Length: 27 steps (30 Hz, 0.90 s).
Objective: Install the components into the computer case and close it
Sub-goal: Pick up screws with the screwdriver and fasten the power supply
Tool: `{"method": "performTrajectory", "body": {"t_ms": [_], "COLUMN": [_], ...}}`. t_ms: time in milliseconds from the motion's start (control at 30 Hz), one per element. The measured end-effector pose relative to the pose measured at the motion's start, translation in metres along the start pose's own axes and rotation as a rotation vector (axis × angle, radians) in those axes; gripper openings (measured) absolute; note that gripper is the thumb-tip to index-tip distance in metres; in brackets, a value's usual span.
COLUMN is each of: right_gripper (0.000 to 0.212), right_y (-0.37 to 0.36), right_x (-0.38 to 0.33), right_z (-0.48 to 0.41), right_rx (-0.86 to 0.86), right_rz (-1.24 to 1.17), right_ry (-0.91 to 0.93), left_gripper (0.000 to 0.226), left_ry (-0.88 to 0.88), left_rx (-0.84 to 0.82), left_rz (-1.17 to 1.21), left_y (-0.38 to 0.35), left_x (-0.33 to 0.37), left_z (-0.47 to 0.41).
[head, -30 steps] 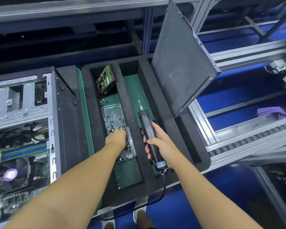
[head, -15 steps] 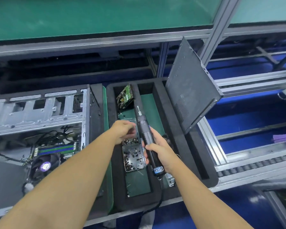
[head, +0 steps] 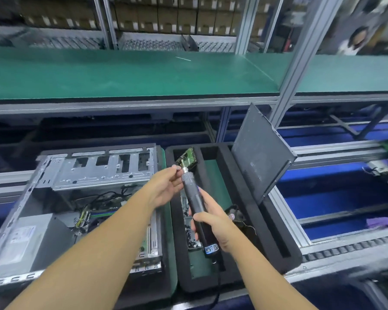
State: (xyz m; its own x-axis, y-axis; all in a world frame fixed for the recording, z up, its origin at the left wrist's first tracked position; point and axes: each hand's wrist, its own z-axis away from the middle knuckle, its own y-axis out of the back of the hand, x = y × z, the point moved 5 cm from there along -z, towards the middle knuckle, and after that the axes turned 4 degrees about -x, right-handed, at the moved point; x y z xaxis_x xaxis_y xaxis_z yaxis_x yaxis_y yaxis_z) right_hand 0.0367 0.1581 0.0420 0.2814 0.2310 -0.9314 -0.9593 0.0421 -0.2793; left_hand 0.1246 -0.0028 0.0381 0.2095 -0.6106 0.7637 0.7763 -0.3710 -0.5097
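Right grip (head: 217, 227) is clenched round the lower barrel of the electric screwdriver (head: 194, 204), a slim black cylinder tilted away and to the left, ending in a knurled metal collar. Left grip (head: 166, 186) pinches a small silver part (head: 176, 168) between thumb and fingertips just beside that collar; the part is too small to identify.

Below both grips, a black foam tray (head: 269, 231) with long rectangular slots occupies the right side of the green-matted worktop (head: 169, 253). Its left slot holds a clear box of dark screws (head: 192, 239) near the front and a hard drive (head: 187, 156), circuit board showing, tilted at the far end. The flat, dark side panel (head: 260, 157), perforated in patches, stands tilted in the right slot.

The computer case (head: 81, 175) lies open on the left side of the worktop: bare pressed-steel bays at the far edge, cables and a grey power supply inside.
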Motion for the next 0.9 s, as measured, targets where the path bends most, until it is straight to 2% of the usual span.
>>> {"method": "performTrajectory", "body": {"t_ms": [100,233,333,533,900], "right_gripper": [0.085,0.1,0.105,0.099,0.103], "right_y": [-0.028,-0.07,-0.1,-0.144,-0.184], "right_x": [0.01,0.023,0.028,0.039,0.048], "right_z": [0.01,0.025,0.037,0.055,0.056], "right_rx": [0.005,0.03,0.018,-0.033,-0.066], "right_rz": [0.07,0.337,0.418,0.341,0.324], "right_ry": [-0.035,-0.08,-0.073,-0.085,-0.086], "left_gripper": [0.012,0.024,0.025,0.023,0.018], "left_ry": [-0.019,0.013,0.0,-0.076,-0.183], "left_rx": [-0.043,-0.049,-0.059,-0.038,0.026], "left_rz": [0.012,-0.02,-0.03,-0.004,0.088], "left_y": [0.02,0.056,0.079,0.1,0.126], "left_x": [0.011,0.014,0.012,0.02,0.027], "left_z": [0.024,0.059,0.08,0.12,0.161]}}
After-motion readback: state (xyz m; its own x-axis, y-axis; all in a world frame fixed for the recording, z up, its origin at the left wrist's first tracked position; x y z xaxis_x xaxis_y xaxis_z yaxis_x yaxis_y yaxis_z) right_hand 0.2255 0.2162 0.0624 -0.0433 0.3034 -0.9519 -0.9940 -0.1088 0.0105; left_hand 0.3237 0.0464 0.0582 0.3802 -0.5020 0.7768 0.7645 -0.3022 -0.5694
